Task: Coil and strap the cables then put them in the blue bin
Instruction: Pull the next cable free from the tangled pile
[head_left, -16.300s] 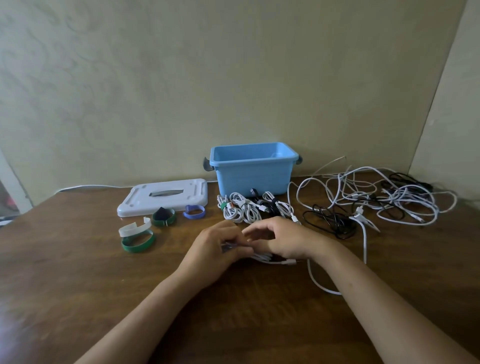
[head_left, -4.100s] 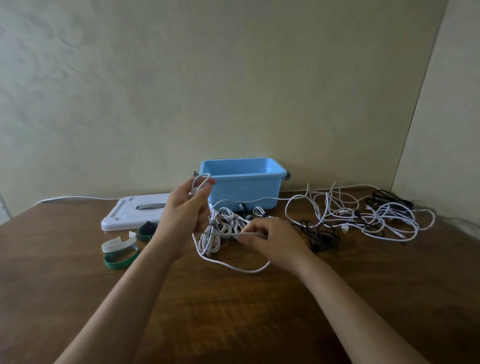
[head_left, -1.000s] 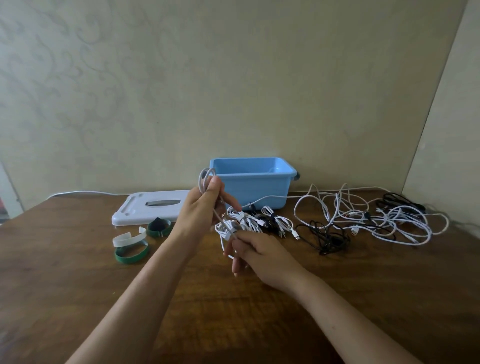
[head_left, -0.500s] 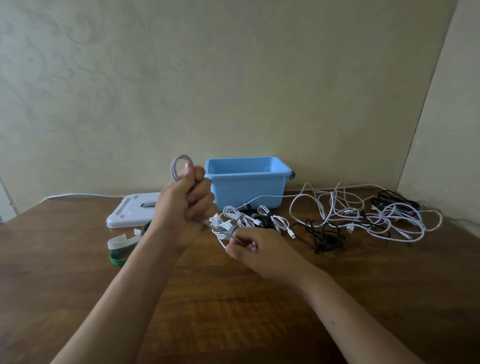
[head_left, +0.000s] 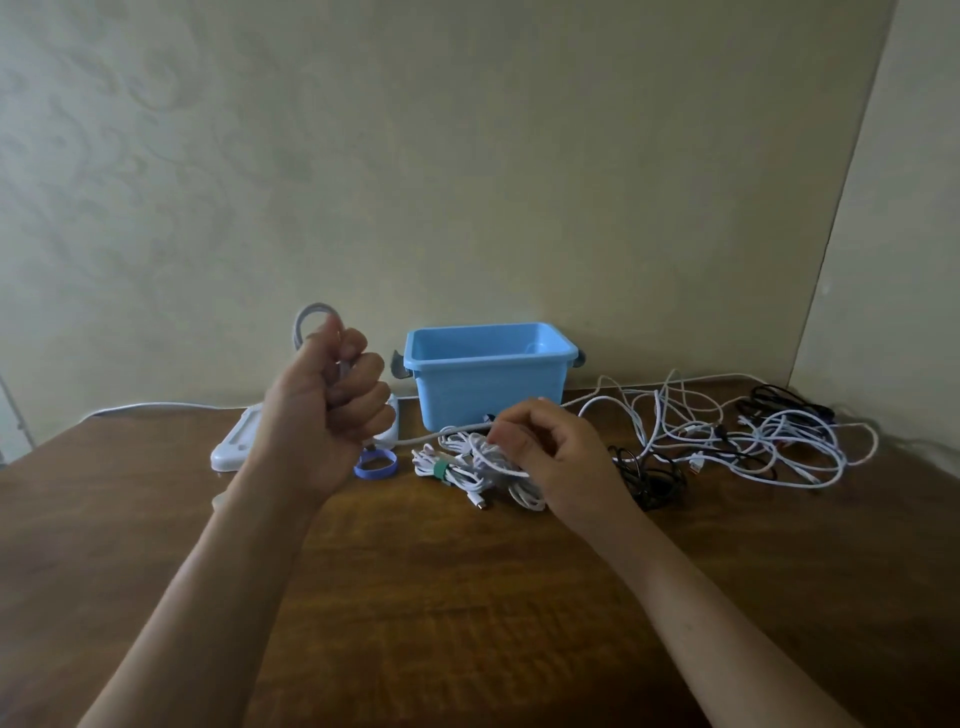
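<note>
1. Above the counter (head_left: 467, 597) at left, the left hand (head_left: 324, 410) is raised in a fist around a partly wound white cable coil (head_left: 311, 325), whose loop pokes out above the knuckles.
2. From that fist the white cable (head_left: 431, 435) runs rightward and slightly down, its free length lying across the view toward the right hand (head_left: 550, 457).
3. At centre, the right hand pinches the strand just above a pile of strapped coils (head_left: 457, 467), so it is the nearer hand to feed slack.
4. Behind, the blue bin (head_left: 488, 384) stands open; loose cables (head_left: 737, 441) sprawl to its right, well apart from both hands.
</note>
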